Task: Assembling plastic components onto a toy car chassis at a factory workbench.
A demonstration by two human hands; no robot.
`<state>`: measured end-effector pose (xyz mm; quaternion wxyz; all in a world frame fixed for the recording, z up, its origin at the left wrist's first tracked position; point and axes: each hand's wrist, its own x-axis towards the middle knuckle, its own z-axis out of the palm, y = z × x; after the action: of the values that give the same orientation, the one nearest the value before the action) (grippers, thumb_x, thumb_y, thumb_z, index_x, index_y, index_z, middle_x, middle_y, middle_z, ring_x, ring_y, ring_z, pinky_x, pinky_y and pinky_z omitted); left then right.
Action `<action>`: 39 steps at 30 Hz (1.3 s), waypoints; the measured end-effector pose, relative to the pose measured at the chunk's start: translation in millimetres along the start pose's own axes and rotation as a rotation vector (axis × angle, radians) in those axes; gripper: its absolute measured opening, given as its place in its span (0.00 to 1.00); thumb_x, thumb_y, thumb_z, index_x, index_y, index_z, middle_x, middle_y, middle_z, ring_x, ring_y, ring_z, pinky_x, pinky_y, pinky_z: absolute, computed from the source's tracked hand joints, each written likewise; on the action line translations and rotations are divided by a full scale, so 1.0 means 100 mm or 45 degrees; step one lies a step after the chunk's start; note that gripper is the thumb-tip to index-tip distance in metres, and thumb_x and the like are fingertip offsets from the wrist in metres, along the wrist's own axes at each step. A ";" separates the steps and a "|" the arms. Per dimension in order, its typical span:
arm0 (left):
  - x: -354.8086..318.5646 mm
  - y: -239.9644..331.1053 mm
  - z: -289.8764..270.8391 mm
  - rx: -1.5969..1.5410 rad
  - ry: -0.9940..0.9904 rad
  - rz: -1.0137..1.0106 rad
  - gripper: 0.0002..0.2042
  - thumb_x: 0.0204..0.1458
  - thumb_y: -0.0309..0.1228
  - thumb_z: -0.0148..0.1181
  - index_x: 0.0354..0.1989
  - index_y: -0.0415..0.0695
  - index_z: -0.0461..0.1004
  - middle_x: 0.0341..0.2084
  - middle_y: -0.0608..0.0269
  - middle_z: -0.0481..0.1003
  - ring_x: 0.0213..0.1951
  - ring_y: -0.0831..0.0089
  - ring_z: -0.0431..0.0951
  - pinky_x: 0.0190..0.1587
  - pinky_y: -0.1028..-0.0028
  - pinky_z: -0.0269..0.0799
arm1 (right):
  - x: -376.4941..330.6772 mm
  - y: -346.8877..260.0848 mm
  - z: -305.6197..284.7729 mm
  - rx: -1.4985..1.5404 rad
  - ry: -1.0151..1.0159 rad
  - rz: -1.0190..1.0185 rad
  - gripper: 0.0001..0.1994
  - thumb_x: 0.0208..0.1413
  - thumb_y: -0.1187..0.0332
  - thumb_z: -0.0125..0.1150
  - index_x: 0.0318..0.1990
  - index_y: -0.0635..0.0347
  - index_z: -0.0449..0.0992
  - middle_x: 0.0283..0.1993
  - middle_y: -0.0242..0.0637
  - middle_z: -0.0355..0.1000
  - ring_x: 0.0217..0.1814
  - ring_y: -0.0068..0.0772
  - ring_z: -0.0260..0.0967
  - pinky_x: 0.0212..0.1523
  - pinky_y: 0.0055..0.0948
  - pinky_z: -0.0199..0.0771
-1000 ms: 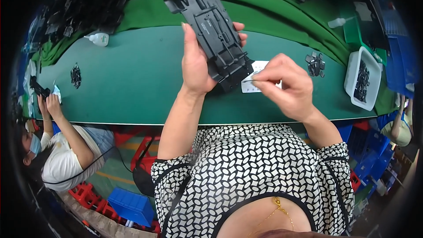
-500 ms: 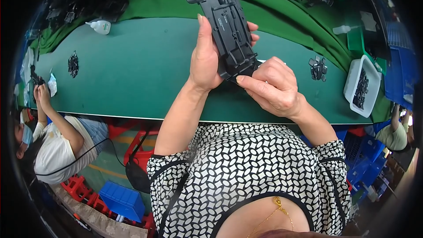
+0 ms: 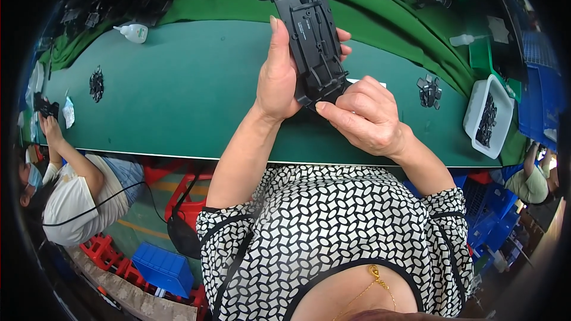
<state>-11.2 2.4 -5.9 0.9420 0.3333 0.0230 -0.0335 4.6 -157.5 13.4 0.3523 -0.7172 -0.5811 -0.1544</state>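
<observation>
Left hand (image 3: 278, 77) grips the black chassis (image 3: 309, 30) upright above the worktop (image 3: 178, 101), steadying it while right hand (image 3: 366, 116) fingers pinch closed at its lower end.

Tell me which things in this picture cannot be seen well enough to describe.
- Head view: near end of the long black plastic part, covered by the right hand.
- White sheet behind that hand: mostly hidden.
- Contents of the white tray: too small.
- Left hand: palm side hidden.
</observation>
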 end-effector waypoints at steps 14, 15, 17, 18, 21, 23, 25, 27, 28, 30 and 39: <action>-0.01 -0.02 -0.01 0.023 -0.009 0.009 0.37 0.58 0.62 0.24 0.50 0.38 0.67 0.43 0.57 0.72 0.44 0.71 0.73 0.47 0.71 0.71 | 0.02 0.01 0.00 -0.007 -0.028 -0.064 0.15 0.33 0.71 0.59 0.34 0.64 0.78 0.25 0.29 0.65 0.25 0.26 0.62 0.23 0.25 0.55; -0.01 -0.02 -0.01 0.022 -0.008 0.010 0.37 0.58 0.62 0.24 0.50 0.38 0.67 0.43 0.57 0.72 0.44 0.71 0.73 0.47 0.71 0.71 | 0.02 0.01 0.00 -0.012 -0.032 -0.064 0.15 0.33 0.71 0.58 0.34 0.64 0.78 0.25 0.29 0.65 0.25 0.26 0.62 0.23 0.25 0.55; -0.01 -0.01 -0.01 0.022 -0.001 0.011 0.38 0.58 0.62 0.24 0.49 0.38 0.67 0.43 0.58 0.72 0.43 0.71 0.72 0.47 0.71 0.71 | 0.02 0.01 0.01 -0.015 -0.037 -0.066 0.15 0.32 0.72 0.58 0.34 0.64 0.77 0.25 0.29 0.65 0.25 0.26 0.61 0.23 0.25 0.55; -0.01 -0.01 0.00 0.021 -0.003 0.009 0.38 0.58 0.62 0.24 0.49 0.38 0.67 0.43 0.58 0.72 0.43 0.71 0.72 0.47 0.71 0.71 | 0.02 0.01 0.01 -0.027 -0.042 -0.076 0.16 0.32 0.72 0.58 0.34 0.64 0.77 0.25 0.29 0.65 0.25 0.26 0.61 0.23 0.25 0.55; -0.01 -0.01 0.02 0.053 0.027 0.029 0.38 0.58 0.62 0.23 0.49 0.38 0.67 0.42 0.58 0.72 0.43 0.71 0.72 0.47 0.72 0.71 | 0.03 0.01 0.00 -0.057 -0.047 -0.101 0.16 0.31 0.72 0.58 0.34 0.64 0.77 0.25 0.29 0.65 0.24 0.25 0.61 0.22 0.25 0.55; -0.01 -0.01 0.01 0.055 0.030 0.021 0.38 0.58 0.62 0.23 0.48 0.38 0.68 0.42 0.58 0.72 0.43 0.71 0.72 0.47 0.72 0.71 | 0.03 0.01 0.00 -0.074 -0.047 -0.117 0.16 0.31 0.71 0.58 0.34 0.64 0.77 0.25 0.29 0.65 0.24 0.25 0.61 0.22 0.25 0.54; -0.01 -0.01 0.01 0.055 0.021 0.014 0.38 0.58 0.62 0.23 0.48 0.38 0.68 0.41 0.58 0.72 0.43 0.72 0.72 0.47 0.72 0.71 | 0.05 0.00 -0.02 -0.114 -0.041 -0.157 0.16 0.31 0.71 0.59 0.34 0.64 0.77 0.26 0.29 0.66 0.24 0.25 0.61 0.21 0.24 0.54; -0.01 -0.01 -0.01 0.053 0.013 0.008 0.38 0.58 0.62 0.23 0.48 0.38 0.68 0.41 0.58 0.72 0.43 0.72 0.72 0.47 0.72 0.71 | 0.07 0.00 -0.03 -0.129 -0.052 -0.174 0.16 0.30 0.71 0.59 0.33 0.64 0.77 0.26 0.29 0.66 0.24 0.25 0.61 0.21 0.24 0.54; -0.01 -0.01 -0.02 0.090 -0.005 0.011 0.39 0.58 0.62 0.21 0.51 0.36 0.65 0.44 0.55 0.71 0.44 0.68 0.73 0.49 0.69 0.71 | 0.08 -0.01 -0.03 -0.143 -0.062 -0.189 0.16 0.30 0.71 0.59 0.33 0.64 0.77 0.26 0.29 0.66 0.25 0.25 0.61 0.21 0.24 0.54; -0.01 -0.01 -0.03 0.126 -0.024 0.014 0.40 0.58 0.62 0.20 0.55 0.35 0.62 0.46 0.51 0.70 0.46 0.65 0.73 0.51 0.67 0.71 | 0.07 0.00 -0.03 -0.128 -0.074 -0.183 0.16 0.30 0.71 0.59 0.33 0.64 0.77 0.26 0.28 0.66 0.25 0.25 0.61 0.21 0.24 0.54; -0.03 0.00 0.00 0.122 -0.015 0.030 0.39 0.58 0.62 0.21 0.54 0.36 0.62 0.46 0.51 0.70 0.45 0.66 0.73 0.50 0.67 0.71 | 0.05 -0.01 0.02 -0.101 -0.062 -0.135 0.16 0.30 0.71 0.59 0.34 0.63 0.77 0.26 0.29 0.66 0.25 0.25 0.62 0.22 0.24 0.55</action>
<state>-14.6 2.3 -5.9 0.9254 0.3779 0.0120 -0.0255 4.9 -152.7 15.9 0.3006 -0.7025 -0.6200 -0.1783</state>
